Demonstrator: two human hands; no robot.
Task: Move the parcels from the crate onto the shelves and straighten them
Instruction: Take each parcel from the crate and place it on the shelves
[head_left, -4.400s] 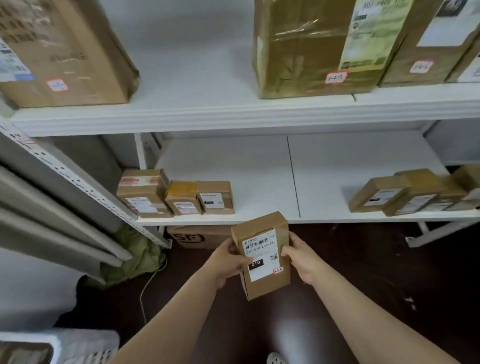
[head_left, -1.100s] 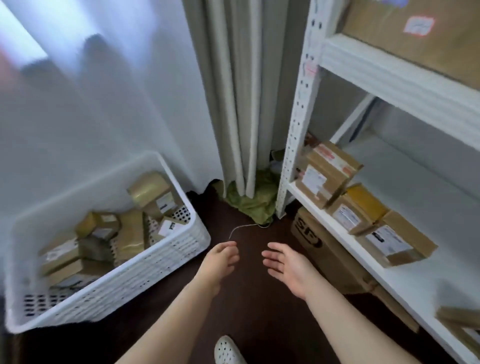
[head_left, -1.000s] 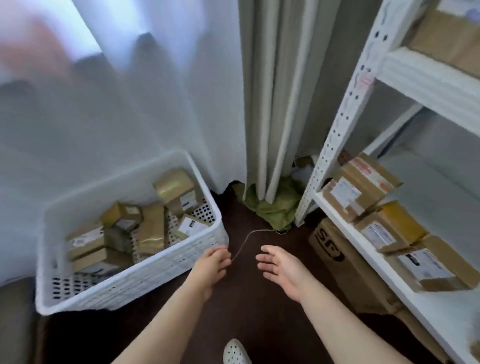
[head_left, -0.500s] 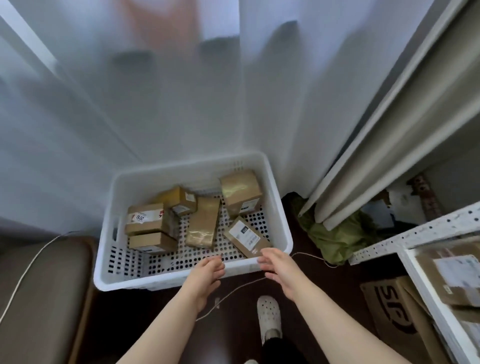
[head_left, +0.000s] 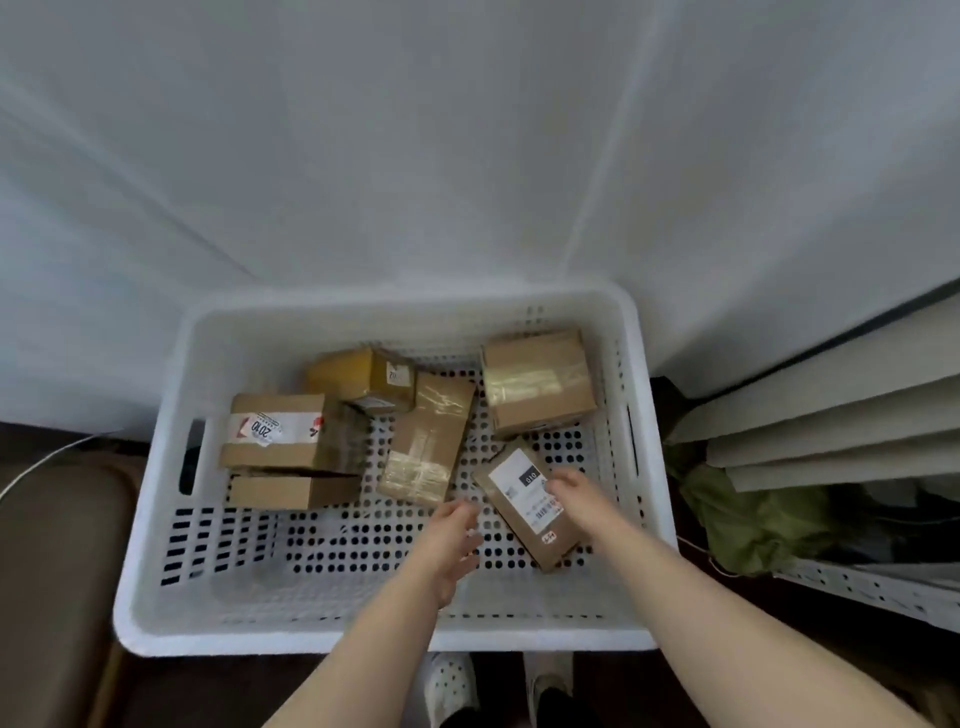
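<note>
Crate: it sat on the dark floor at the person's feet, against the pale wall, with six parcels loose on its perforated bottom.
Labelled parcel: it lay flat at 4 o'clock in the crate, label up and skewed, nearest the person, which was probably why it was the one reached for.
Right hand: it lay on the labelled parcel's right edge with fingers over the label. Whether they had closed round it could not be told.
Left hand: it was empty, fingers loosely spread, reaching toward the parcel's left edge at 9 o'clock of it, probably to take the other side. Contact was not clear.
Long parcel: taped and slanted at the crate's centre, its low end was just beside the labelled parcel's upper corner and might be nudged in a lift.
Square parcel: it sat at 1 o'clock, close above the labelled one.
Yellow parcel: it was at 11 o'clock, leaning by the long one.
2010 parcel: it was at 9 o'clock, resting on a low parcel.
Shelf: only a perforated white edge showed at 4 o'clock of the crate, so the carry would go right.
Around: a curtain and a green cloth lay between the crate and the shelf, and a cable ran at 9 o'clock.
</note>
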